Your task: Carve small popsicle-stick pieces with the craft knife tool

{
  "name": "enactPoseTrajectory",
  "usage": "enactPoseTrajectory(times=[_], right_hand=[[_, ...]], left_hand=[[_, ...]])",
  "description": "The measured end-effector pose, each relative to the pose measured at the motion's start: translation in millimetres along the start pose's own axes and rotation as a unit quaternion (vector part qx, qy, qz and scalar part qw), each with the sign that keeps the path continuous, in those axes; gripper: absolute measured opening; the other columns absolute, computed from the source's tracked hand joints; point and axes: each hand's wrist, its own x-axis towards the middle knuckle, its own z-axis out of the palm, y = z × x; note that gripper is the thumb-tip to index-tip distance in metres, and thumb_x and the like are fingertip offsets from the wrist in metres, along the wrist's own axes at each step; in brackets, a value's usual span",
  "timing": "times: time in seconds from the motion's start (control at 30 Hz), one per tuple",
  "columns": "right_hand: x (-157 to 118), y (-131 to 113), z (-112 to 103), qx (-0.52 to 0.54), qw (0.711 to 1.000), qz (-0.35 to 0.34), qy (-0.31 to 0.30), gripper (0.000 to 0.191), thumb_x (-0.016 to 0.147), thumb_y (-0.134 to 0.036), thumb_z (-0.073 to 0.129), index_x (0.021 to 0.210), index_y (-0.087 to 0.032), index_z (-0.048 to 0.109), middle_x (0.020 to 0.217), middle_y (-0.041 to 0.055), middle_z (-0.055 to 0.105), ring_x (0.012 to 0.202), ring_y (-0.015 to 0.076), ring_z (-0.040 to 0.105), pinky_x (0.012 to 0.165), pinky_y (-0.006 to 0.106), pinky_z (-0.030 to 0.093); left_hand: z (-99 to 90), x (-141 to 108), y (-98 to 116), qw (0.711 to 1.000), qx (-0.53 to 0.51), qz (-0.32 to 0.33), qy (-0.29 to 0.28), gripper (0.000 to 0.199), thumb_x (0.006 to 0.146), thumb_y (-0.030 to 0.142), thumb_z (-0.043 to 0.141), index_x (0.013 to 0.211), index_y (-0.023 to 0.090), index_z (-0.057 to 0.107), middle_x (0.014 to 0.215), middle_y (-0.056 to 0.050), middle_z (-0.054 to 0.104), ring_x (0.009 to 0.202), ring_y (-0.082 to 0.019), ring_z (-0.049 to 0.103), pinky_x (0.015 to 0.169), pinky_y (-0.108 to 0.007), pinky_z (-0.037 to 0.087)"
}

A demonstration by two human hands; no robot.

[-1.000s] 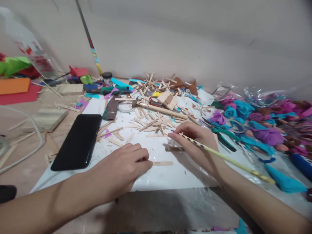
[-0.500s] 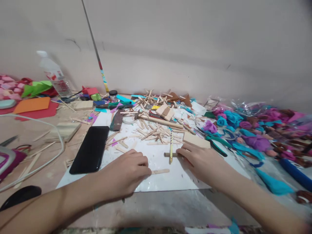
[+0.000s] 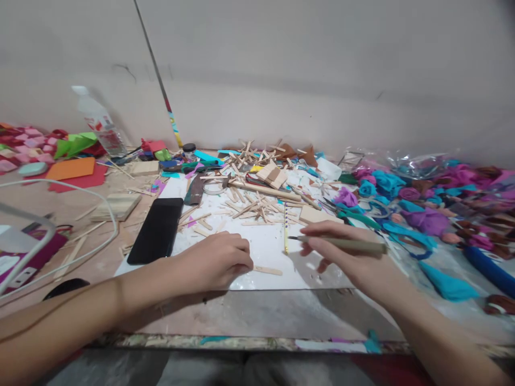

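My left hand [image 3: 225,258] rests on the white sheet [image 3: 267,241], its fingers curled over the left end of a flat wooden stick [image 3: 269,271]. Raised over the sheet, my right hand [image 3: 341,249] holds a slim olive-brown pen-like tool [image 3: 354,245] between thumb and fingers, its dark tip pointing left. Just left of that tip lies a narrow yellow patterned strip [image 3: 286,228]. Behind both hands is a scattered pile of short wooden sticks [image 3: 257,207].
A black phone [image 3: 156,230] lies left of the sheet, near a white cable [image 3: 115,214]. A hammer [image 3: 263,189] and wood pieces lie at the back. Green-handled scissors [image 3: 362,219] and coloured felt flowers [image 3: 426,220] are on the right. A plastic bottle [image 3: 102,123] stands back left.
My right hand has lifted the olive-brown tool off the sheet and turned with it. My left hand stays by the flat stick. The view has shifted slightly.
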Motion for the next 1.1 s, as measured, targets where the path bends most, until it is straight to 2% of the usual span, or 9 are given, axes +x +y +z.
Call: enactPoseTrajectory(times=[0.03,0.07,0.13,0.37,0.5,0.6,0.8,0.9,1.1], right_hand=[[-1,-4,10,0.053,0.998,0.009,-0.026,0.044,0.096,-0.062,0.064,0.111,-0.022,0.074,0.102,0.0117,0.083,0.081,0.0269,0.08,0.059,0.035,0.062],[-1,-7,20,0.099,0.994,0.019,-0.049,0.045,0.093,-0.063,0.068,0.109,-0.021,0.076,0.097,0.0116,0.084,0.083,0.0277,0.081,0.059,0.035,0.063],[-1,-9,35,0.168,0.982,0.041,-0.08,0.04,0.088,-0.058,0.077,0.1,-0.02,0.077,0.085,0.01,0.083,0.074,0.0254,0.079,0.06,0.034,0.063],[-5,-6,59,0.281,0.95,0.098,-0.089,0.026,0.085,-0.042,0.084,0.088,-0.02,0.073,0.077,0.0058,0.08,0.064,0.0177,0.071,0.059,0.029,0.058],[-6,-6,66,0.267,0.956,0.1,-0.066,0.025,0.086,-0.039,0.083,0.076,-0.02,0.069,0.067,0.004,0.076,0.058,0.0152,0.066,0.057,0.026,0.054],[-5,-5,68,0.253,0.96,0.1,-0.073,0.022,0.087,-0.042,0.082,0.087,-0.021,0.076,0.067,0.0034,0.077,0.059,0.0177,0.068,0.058,0.028,0.056],[-5,1,66,0.168,0.976,0.103,-0.086,0.017,0.086,-0.041,0.086,0.091,-0.025,0.087,0.085,0.0059,0.086,0.078,0.0237,0.08,0.069,0.029,0.062],[-6,3,66,0.131,0.982,0.115,-0.071,0.018,0.087,-0.044,0.084,0.086,-0.026,0.087,0.081,0.0055,0.085,0.071,0.0232,0.079,0.061,0.028,0.06],[-3,-4,68,0.058,0.994,0.077,-0.053,0.012,0.082,-0.038,0.085,0.078,-0.027,0.087,0.069,0.0035,0.083,0.058,0.0191,0.073,0.048,0.024,0.05]], left_hand=[[-1.6,2,0,1.0,0.0,0.004,-0.005,0.021,0.102,0.01,0.062,0.092,0.018,0.079,0.095,-0.004,0.075,0.088,-0.018,0.067,0.079,-0.028,0.046],[-3.1,4,0,1.0,-0.001,0.006,-0.01,0.02,0.101,0.01,0.063,0.092,0.017,0.079,0.095,-0.004,0.074,0.088,-0.018,0.068,0.079,-0.027,0.046],[-5.5,7,-2,1.0,-0.006,0.006,-0.014,0.018,0.101,0.009,0.065,0.094,0.017,0.08,0.097,-0.004,0.074,0.088,-0.016,0.069,0.08,-0.025,0.047],[-1.2,3,-9,0.999,-0.04,-0.001,0.006,0.019,0.105,0.012,0.063,0.099,0.015,0.081,0.1,-0.006,0.075,0.091,-0.016,0.069,0.083,-0.025,0.048],[0.8,-1,-10,0.998,-0.056,0.013,0.01,0.019,0.105,0.011,0.063,0.101,0.015,0.081,0.1,-0.006,0.075,0.089,-0.015,0.069,0.081,-0.024,0.048],[0.7,-3,-9,0.998,-0.065,0.024,0.006,0.02,0.104,0.01,0.062,0.103,0.015,0.081,0.1,-0.006,0.075,0.089,-0.015,0.069,0.08,-0.023,0.048],[0.7,-5,-11,0.995,-0.092,0.024,0.005,0.027,0.106,0.009,0.055,0.109,0.015,0.082,0.103,-0.007,0.073,0.093,-0.016,0.068,0.083,-0.024,0.048],[0.6,-5,-11,0.996,-0.087,0.024,-0.001,0.029,0.106,0.009,0.054,0.11,0.015,0.082,0.103,-0.007,0.073,0.093,-0.016,0.068,0.083,-0.025,0.049],[0.1,-4,-10,0.999,-0.048,0.022,-0.009,0.034,0.107,0.01,0.048,0.105,0.02,0.081,0.105,-0.005,0.073,0.095,-0.017,0.068,0.083,-0.026,0.05]])
